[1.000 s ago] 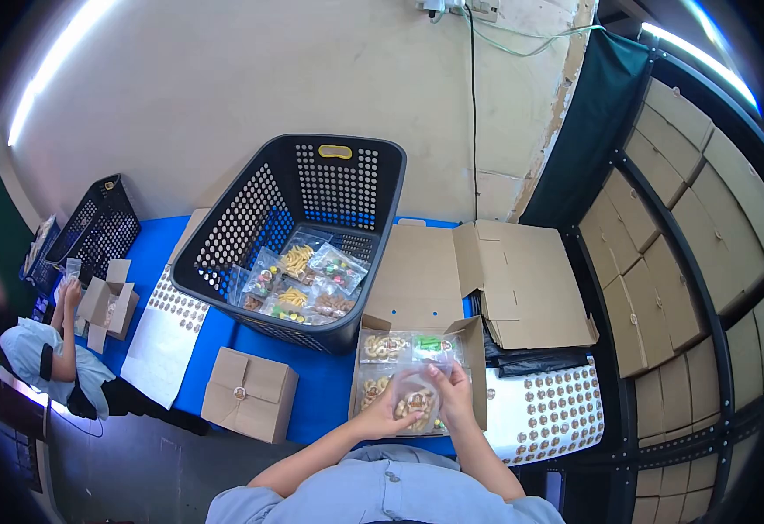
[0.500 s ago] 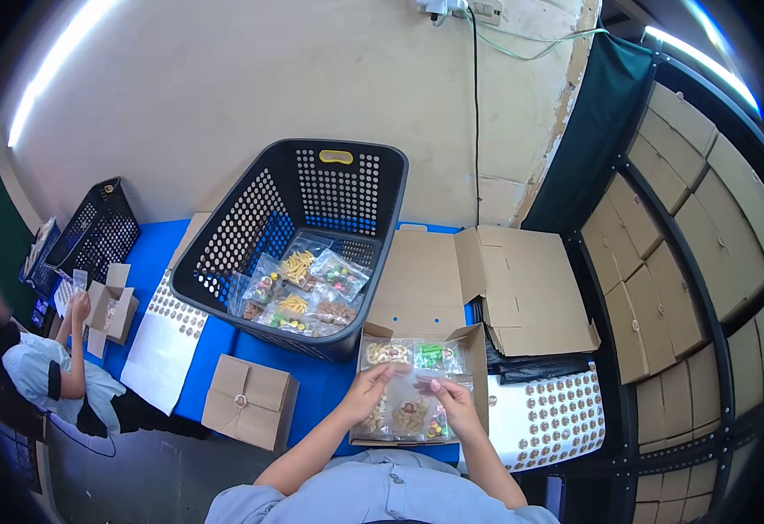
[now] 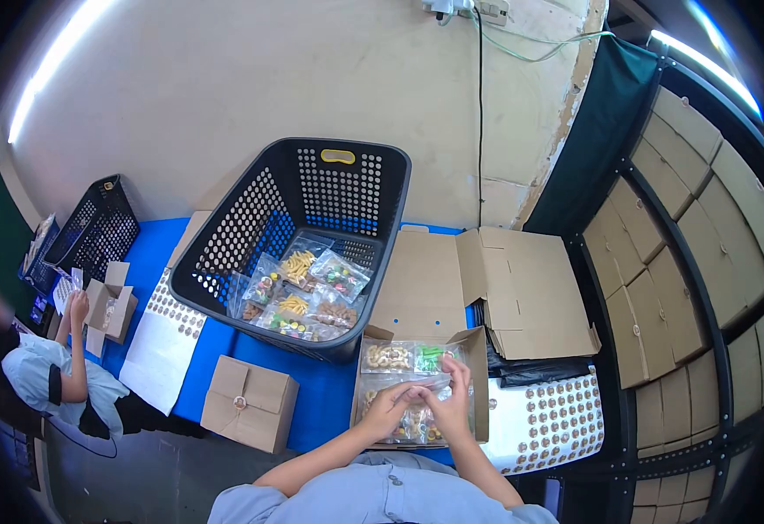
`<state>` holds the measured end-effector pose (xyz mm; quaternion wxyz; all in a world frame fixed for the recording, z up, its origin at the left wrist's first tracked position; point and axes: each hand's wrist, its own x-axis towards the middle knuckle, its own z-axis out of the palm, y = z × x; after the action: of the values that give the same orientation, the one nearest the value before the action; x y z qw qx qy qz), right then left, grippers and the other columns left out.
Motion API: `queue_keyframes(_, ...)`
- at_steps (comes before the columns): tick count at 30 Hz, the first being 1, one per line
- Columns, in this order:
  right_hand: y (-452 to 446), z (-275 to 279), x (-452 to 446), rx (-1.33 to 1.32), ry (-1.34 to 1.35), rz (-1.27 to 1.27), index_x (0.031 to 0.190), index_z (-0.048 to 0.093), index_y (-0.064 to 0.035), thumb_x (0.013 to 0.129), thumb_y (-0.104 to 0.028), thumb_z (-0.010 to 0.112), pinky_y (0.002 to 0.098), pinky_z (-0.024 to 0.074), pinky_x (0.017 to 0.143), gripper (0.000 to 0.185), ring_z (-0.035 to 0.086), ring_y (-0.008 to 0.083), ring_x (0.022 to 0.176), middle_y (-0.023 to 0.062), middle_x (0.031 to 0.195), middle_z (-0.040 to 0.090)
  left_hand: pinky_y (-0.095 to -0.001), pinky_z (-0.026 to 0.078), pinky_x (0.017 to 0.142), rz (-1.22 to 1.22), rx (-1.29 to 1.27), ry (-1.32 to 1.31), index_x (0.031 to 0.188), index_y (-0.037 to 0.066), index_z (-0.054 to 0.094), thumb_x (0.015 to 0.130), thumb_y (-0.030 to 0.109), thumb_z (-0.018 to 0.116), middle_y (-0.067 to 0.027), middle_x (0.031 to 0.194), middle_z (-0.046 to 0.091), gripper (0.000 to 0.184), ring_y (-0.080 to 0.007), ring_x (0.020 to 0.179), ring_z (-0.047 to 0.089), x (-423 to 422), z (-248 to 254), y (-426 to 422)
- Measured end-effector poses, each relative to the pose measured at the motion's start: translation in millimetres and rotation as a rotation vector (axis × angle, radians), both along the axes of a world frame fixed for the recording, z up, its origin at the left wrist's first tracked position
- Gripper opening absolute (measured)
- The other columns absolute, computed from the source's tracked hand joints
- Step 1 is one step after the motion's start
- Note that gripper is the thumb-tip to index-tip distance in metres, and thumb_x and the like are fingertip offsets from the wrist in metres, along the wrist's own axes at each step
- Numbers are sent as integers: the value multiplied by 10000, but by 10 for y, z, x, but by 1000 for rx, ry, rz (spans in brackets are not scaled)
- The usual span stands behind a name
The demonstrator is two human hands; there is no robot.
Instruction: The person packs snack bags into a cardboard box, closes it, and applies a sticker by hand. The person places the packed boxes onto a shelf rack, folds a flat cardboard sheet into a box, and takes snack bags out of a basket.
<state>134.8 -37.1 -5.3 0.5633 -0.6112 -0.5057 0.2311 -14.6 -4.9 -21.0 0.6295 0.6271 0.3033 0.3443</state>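
Note:
My left hand (image 3: 388, 412) and my right hand (image 3: 452, 403) meet over an open cardboard box (image 3: 481, 393). Between the closed fingers of both is the upper part of a clear plastic bag (image 3: 432, 382), whose lower part I cannot separate from the packets beneath. Behind my hands in the box lie a packet of pale curved snacks (image 3: 388, 356) and a packet of green pieces (image 3: 430, 357). Other snack packets (image 3: 417, 428) show below my hands, partly covered by them.
A black perforated basket (image 3: 224, 236) holding several snack packets stands behind on the blue table. A closed box (image 3: 244, 402) sits at left, flattened cardboard (image 3: 535, 297) and a sticker sheet (image 3: 556, 424) at right. A co-worker (image 3: 58, 375) handles a small box (image 3: 113, 313) at far left.
My hands have come together at the bag's top, the left moving right and down. The bag's sticker and pale contents, visible between them before, are now mostly covered.

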Motion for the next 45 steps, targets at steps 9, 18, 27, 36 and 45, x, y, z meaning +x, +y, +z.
queue_keyframes(9,-40,74,197,-183,381,325,1048,713,-25,932,-195,618,297,444,905,226,596,154,971,75,966,671,-360,355,1051,-68,-3,173,1250,-8,576,1026,311,427,-185,1263,587,418,-252,1228,508,-197,113,108)
queue_keyframes(18,-67,79,50,-31,188,247,1281,588,-40,1004,-273,487,339,419,986,376,525,233,1180,152,1270,558,-340,444,949,132,196,-45,1378,88,440,982,332,519,-83,1277,542,472,-171,1079,569,-1,-132,50)
queue_keyframes(27,39,-234,143,-105,296,238,1061,653,-15,858,-190,714,333,448,888,275,546,198,1044,102,1071,570,-296,463,869,163,-20,31,1148,14,616,1030,394,392,-100,1007,679,456,-153,898,622,42,-200,-56)
queue_keyframes(36,-116,-129,156,-310,530,398,1062,623,-11,911,-139,661,237,471,804,202,600,85,898,27,953,664,-290,461,895,265,-206,-95,1154,-10,600,1024,444,361,-96,1022,669,529,-167,952,625,-75,-107,121)
queue_keyframes(45,-102,-330,183,-202,399,241,1088,582,-13,964,-212,588,238,477,787,234,586,79,899,42,979,645,-277,446,910,-18,-130,12,1275,31,501,964,245,590,-59,1152,586,388,-121,1054,539,6,-337,27)
